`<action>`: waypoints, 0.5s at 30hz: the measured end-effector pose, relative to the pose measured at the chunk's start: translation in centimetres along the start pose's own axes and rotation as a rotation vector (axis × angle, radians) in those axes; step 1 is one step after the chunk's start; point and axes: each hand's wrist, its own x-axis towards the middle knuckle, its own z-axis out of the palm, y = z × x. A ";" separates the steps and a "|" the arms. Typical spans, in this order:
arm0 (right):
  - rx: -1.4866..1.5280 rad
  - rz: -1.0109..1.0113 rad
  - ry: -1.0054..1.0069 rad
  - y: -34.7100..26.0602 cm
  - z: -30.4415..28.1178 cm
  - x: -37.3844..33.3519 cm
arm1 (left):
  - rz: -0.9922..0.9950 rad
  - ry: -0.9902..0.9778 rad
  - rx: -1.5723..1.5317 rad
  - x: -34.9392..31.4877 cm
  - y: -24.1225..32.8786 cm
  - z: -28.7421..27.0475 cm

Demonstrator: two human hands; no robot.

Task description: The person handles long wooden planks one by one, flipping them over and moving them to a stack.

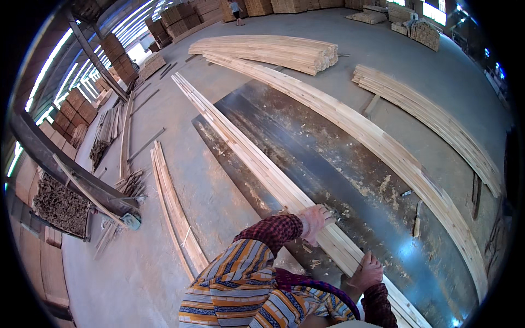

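A bundle of long, pale wooden strips (268, 180) lies side by side across a dark, scuffed work table (322, 161), running from the far left to the near right. My left hand (315, 221) reaches over the strips, its fingers bent round their far edge. Nearer to me, my right hand (368, 273) grips the same strips with curled fingers; its palm side is hidden. Both sleeves are dark red check. Wood chips and pale flakes lie scattered on the table top.
A second long row of strips (350, 117) lies along the table's far side, near a knife-like tool (417, 220). Beyond stand a lumber stack (273, 52) and another board pile (426, 117). Loose boards (178, 210) lie at left, near a steel post (65, 169). A person (236, 11) is far off.
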 end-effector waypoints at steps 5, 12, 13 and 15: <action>-0.052 0.163 -0.074 -2.2 -1.2 -0.9 | -0.028 0.044 0.060 -0.8 0.7 0.2; -0.024 0.244 0.164 -5.3 1.2 -4.5 | -0.056 0.157 0.107 -4.3 2.5 2.4; -0.038 0.213 0.264 -5.6 1.9 -4.9 | -0.060 0.231 0.092 -4.8 2.6 3.3; -0.060 0.156 0.464 -5.8 4.0 -6.4 | -0.062 0.376 0.069 -5.6 3.2 5.2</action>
